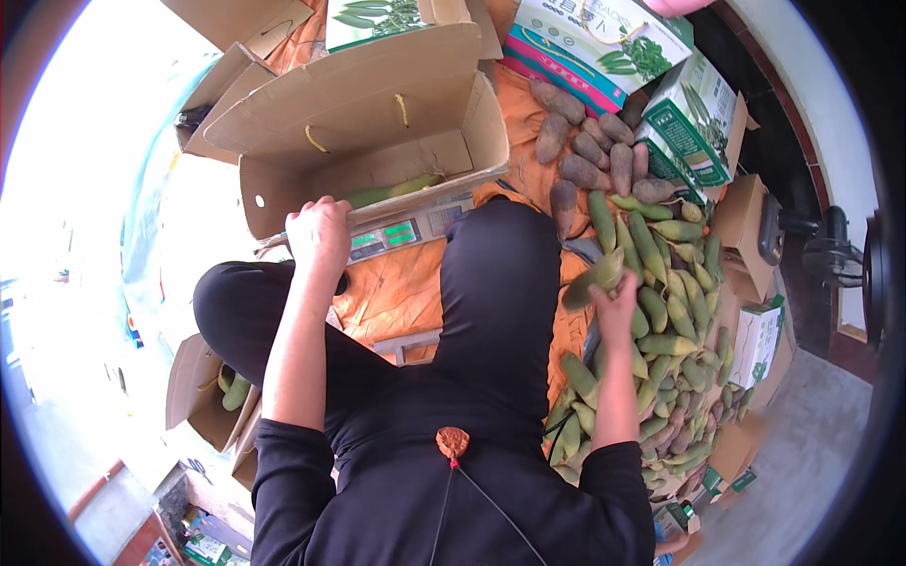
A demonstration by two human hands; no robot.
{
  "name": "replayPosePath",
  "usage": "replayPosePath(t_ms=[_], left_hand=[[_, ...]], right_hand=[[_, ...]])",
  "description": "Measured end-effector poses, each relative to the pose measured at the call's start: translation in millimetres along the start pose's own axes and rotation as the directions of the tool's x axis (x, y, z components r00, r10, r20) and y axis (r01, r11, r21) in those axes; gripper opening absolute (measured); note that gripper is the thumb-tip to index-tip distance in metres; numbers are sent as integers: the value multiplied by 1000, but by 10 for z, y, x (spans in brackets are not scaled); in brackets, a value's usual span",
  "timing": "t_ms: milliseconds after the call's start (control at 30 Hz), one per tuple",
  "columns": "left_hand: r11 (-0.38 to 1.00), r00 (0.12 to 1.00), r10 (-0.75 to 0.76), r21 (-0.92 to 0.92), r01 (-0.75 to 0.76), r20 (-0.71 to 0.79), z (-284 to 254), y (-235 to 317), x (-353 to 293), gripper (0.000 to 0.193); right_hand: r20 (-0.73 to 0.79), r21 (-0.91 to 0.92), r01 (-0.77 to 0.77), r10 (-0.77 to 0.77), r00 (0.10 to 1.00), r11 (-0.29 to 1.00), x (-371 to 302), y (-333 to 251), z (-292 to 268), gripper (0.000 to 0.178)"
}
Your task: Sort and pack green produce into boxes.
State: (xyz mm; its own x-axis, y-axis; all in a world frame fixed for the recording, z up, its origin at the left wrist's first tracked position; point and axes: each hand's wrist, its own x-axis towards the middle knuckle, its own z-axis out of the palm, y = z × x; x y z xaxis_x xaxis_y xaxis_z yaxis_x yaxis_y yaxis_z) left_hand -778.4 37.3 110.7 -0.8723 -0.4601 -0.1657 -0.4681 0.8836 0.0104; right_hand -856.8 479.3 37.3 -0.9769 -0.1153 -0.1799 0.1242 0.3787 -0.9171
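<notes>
An open cardboard box (368, 113) with yellow cord handles rests on a digital scale (401, 233) with a lit green display. One long green radish (392, 191) lies inside it. My left hand (319, 229) grips the near wall of the box at its left part. To the right, my right hand (615, 297) is closed around a green radish (595, 280), holding it over the edge of a big heap of green radishes (668, 344).
Purple-brown radishes (585, 170) lie beyond the green heap. Printed cartons (694, 118) stand at the back right, near a black fan (835, 250). At the left, another open box (203, 387) holds green radishes. Orange cloth (387, 292) covers the ground between my legs.
</notes>
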Motion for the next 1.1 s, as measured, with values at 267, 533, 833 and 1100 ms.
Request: replayPosePath(t_ms=[267,533,833,1100], left_hand=[[1000,1000,17,-16,-17,5,-16,1,43,11],[1000,1000,-1,-2,1,16,-25,-21,12,12],[995,995,91,30,-91,-26,33,-78,54,16],[998,996,-16,63,11,83,27,-34,149,28]], right_hand=[[134,210,610,-641,756,764,836,-2236,607,52],[571,-3,773,-634,522,634,1183,-2466,2030,46],[661,-180,637,-388,642,749,1447,-2055,2176,53],[214,-177,360,-321,923,916,1169,-1160,384,34]])
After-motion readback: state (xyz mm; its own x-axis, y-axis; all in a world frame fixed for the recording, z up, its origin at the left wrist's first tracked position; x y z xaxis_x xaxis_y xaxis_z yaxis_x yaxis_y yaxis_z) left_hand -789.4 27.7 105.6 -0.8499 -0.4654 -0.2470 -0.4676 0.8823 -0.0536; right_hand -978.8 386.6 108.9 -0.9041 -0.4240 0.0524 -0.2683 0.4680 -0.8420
